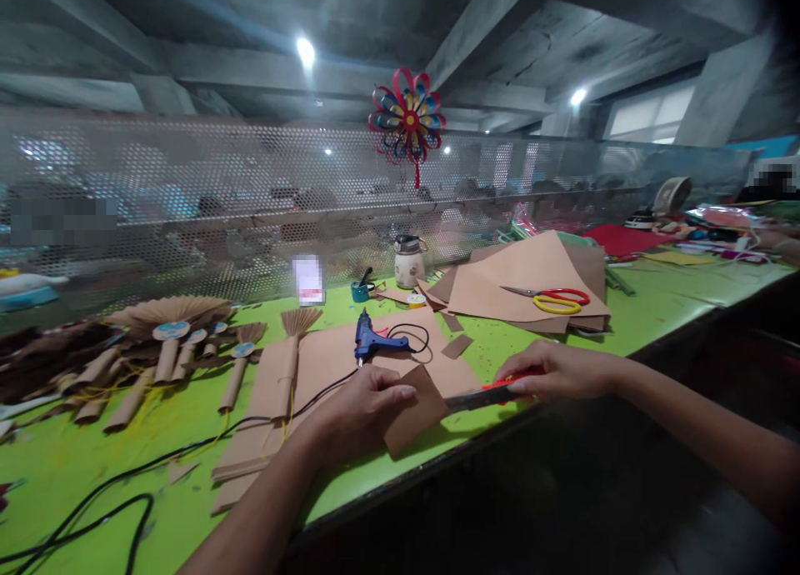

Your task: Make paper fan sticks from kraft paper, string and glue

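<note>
My left hand (375, 400) is closed on a small brown paper piece (417, 412), with the thumb lying across its top, above the table's front edge. My right hand (550, 371) grips a long dark tool (470, 401) with an orange-red part; its exact kind is unclear. The tool's dark end reaches the right edge of the paper piece. Behind my left hand, a blue glue gun (372, 340) lies on brown paper sheets (331, 350). A pleated paper fan with a rolled handle (287, 375) rests left of it.
Red-and-yellow scissors (556, 300) lie on large brown sheets (518, 267). Several finished-looking fans (168, 350) are piled left on the green table (181, 517). A black cord (206, 442) crosses the table. A jug (409, 262) stands near the perforated metal screen (250, 175).
</note>
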`<state>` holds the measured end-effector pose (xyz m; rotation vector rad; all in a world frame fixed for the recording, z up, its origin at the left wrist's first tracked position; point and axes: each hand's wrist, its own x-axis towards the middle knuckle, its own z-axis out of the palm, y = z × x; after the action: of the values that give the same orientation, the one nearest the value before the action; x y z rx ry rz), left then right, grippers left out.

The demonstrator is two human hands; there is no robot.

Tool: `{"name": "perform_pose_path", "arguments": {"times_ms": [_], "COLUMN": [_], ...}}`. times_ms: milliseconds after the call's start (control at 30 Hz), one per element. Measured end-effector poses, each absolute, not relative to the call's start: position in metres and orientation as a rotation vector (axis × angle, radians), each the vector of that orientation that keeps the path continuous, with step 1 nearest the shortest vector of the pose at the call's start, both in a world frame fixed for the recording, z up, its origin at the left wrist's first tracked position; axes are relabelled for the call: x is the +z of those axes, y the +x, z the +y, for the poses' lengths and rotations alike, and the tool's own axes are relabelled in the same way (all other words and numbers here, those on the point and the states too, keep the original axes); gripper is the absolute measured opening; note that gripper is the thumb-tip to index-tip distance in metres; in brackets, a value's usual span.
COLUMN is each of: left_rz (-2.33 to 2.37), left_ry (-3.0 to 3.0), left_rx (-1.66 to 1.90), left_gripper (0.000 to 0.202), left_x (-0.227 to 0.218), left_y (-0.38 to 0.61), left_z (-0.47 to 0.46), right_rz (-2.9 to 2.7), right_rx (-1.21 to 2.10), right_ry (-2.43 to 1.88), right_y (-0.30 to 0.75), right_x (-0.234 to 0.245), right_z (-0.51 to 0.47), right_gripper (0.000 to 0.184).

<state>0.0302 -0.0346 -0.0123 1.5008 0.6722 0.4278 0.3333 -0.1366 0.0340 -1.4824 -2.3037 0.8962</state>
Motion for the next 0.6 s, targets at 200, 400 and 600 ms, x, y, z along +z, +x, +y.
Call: {"name": "perform_pose_path", "arguments": {"times_ms": [200,400,600], "left_rz": [0.701,0.805,0.733], "left_ry": [1.514,2.137,2.437], "left_rx": [0.388,0.34,0.414], "left_gripper": [0.041,0.048,0.051], "left_x": [-0.017,-0.026,-0.03], "left_y": [0.033,0.04,0.052], "left_z": [-0.029,-0.013,-0.019], "right_rz": [-2.332,-2.255,-2.036], "right_rx": [0.928,0.703,0.756], "right_ry": [-1.479,-1.504,-1.546], "right_y": [0.338,0.332,0.33], "right_x": [0.013,-0.008,-0.029], "right_z": [-0.131,-0.15,-0.184], "right_gripper": [0.045,0.04,0.039]}}
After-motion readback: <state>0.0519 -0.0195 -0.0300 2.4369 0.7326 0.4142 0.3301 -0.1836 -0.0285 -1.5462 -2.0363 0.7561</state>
